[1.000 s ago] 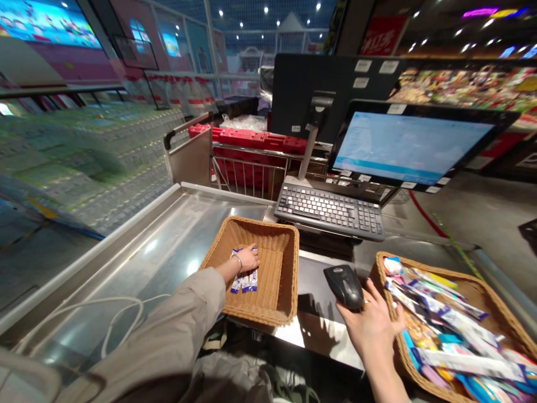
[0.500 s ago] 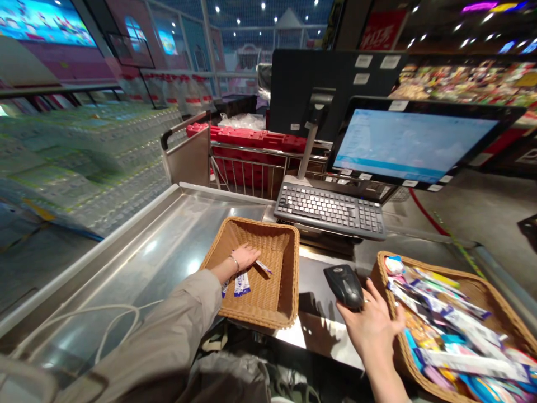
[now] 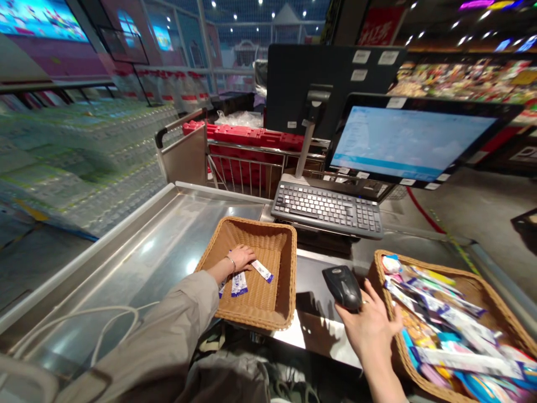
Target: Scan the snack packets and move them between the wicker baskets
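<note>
My left hand point(image 3: 242, 258) reaches into a wicker basket point(image 3: 290, 268), its fingers closed on the upper end of a slim white packet point(image 3: 263, 271) with blue ends. Another white-and-blue packet point(image 3: 239, 284) lies in the basket below the hand, and a further one shows partly beside my sleeve. Over the metal counter, my right hand point(image 3: 371, 324) grips a black barcode scanner point(image 3: 343, 286), whose head points up and left. Its handle is mostly hidden by the hand. Just right of that hand stands a second wicker basket point(image 3: 380, 266), full of assorted snack packets point(image 3: 465, 330).
A keyboard point(image 3: 327, 208) and a lit monitor point(image 3: 413, 143) stand behind the baskets. The metal counter point(image 3: 161, 238) has a raised rim, with a white cable point(image 3: 113, 311) lying at left. Beyond it are a shopping cart point(image 3: 245, 168) and stacked bottle packs point(image 3: 84, 157).
The packet at my left fingers has turned from a narrow, edge-on view to show its broad white face. My right hand keeps the scanner in nearly the same place.
</note>
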Motion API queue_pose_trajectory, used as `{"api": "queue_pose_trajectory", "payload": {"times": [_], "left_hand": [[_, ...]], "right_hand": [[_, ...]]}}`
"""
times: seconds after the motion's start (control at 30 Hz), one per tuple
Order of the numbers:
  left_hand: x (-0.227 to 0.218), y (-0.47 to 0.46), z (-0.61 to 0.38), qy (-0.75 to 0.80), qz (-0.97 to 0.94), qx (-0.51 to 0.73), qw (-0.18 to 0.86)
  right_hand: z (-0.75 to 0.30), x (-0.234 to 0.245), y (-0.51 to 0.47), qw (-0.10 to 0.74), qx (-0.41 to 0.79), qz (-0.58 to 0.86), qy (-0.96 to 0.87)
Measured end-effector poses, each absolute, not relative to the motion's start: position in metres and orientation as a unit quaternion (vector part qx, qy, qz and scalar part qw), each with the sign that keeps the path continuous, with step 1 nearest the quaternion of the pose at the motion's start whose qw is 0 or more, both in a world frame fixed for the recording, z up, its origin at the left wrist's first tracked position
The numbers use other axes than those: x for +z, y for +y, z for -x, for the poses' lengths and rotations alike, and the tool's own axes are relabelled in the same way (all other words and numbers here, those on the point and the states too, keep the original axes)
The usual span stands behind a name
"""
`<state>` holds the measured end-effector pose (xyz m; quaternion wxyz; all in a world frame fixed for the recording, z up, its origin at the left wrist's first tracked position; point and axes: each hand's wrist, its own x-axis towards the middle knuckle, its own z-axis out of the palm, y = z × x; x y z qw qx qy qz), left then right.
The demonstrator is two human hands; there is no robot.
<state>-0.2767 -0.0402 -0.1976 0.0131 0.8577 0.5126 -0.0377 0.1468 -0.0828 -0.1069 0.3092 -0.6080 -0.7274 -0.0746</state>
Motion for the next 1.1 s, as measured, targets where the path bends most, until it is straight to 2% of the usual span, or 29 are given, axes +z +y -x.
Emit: {"api": "queue_pose_trajectory", "payload": {"times": [0.33, 0.6, 0.83, 1.1], "left_hand": [[-0.203, -0.043, 0.265, 0.451, -0.890, -0.064, -0.003], [-0.200, -0.044, 0.260, 0.451, -0.890, -0.071, -0.003], [-0.176, -0.038, 0.258, 0.499, -0.865, -0.042, -0.004], [-0.142, -0.041, 0.244, 0.582, -0.811, 0.006, -0.055]], "right_hand": [[-0.152, -0.110, -0.084, 0.306, -0.050, 0.624, -0.718], [-0.153, -0.106, -0.086, 0.327, -0.081, 0.611, -0.716], [-0.154, -0.100, -0.084, 0.341, -0.093, 0.605, -0.714], [-0.145, -0.086, -0.083, 0.356, -0.096, 0.591, -0.717]]}}
